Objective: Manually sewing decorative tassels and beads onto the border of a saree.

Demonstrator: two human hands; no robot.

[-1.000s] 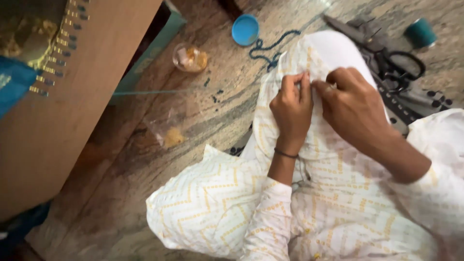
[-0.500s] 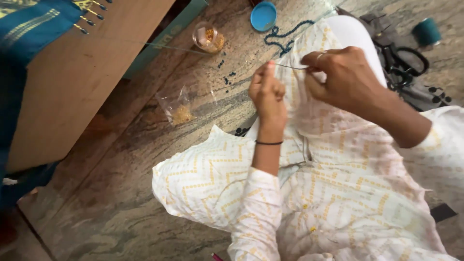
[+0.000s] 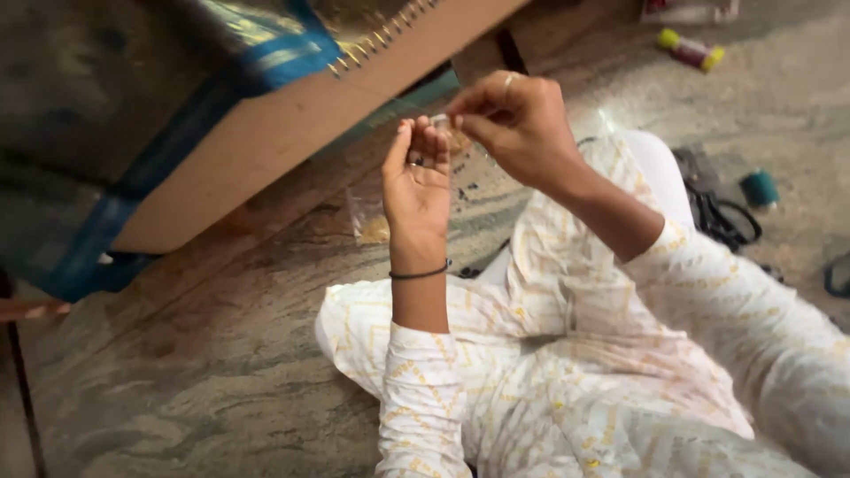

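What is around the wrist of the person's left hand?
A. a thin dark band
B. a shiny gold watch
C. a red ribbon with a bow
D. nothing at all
A. A thin dark band circles the wrist just below the raised left hand, right above the cuff of the white sleeve with yellow zigzag print.

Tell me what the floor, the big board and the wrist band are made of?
Floor: looks like polished stone, going by its grey-brown streaks and soft shine. Board: probably wood, plain brown and matt, with blue cloth laced along its edge. Wrist band on the left hand: thin, black, perhaps elastic or thread; too small to tell.
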